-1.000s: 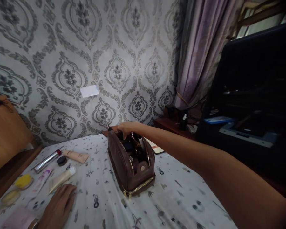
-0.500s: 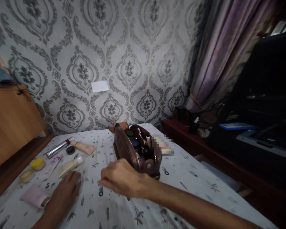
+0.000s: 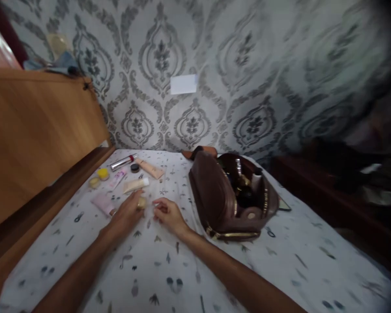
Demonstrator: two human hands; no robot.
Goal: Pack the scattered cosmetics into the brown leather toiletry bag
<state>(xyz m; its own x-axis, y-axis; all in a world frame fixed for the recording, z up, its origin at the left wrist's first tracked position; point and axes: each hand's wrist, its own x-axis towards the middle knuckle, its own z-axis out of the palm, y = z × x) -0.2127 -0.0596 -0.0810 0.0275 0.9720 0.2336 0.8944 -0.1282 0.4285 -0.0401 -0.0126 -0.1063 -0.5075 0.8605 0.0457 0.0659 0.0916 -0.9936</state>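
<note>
My left hand (image 3: 125, 211) rests low over the patterned sheet, its fingers closed around a small gold-coloured jar (image 3: 141, 202). Close by on the right, my right hand (image 3: 170, 216) has loosely curled fingers, apart, with nothing visible in them. A pink tube (image 3: 103, 203) lies against the left hand's outer side. Just beyond the fingers is a cream tube with a white cap (image 3: 135, 185). Farther back lie a peach tube (image 3: 151, 168), a black-lidded pot (image 3: 134, 168), a silver tube (image 3: 121, 163), a pink-and-white tube (image 3: 118, 178) and two yellow pots (image 3: 103, 174).
A brown zipped bag (image 3: 211, 187) stands unzipped to the right, holding several bottles. Behind it lies an orange-brown item (image 3: 203, 152). A wooden panel (image 3: 45, 130) borders the sheet (image 3: 169, 278) on the left; patterned wallpaper (image 3: 163, 48) rises behind.
The view has swung left and closer. My right hand has moved away from the bag towards my left hand. The gold-coloured jar now shows at my left fingers.
</note>
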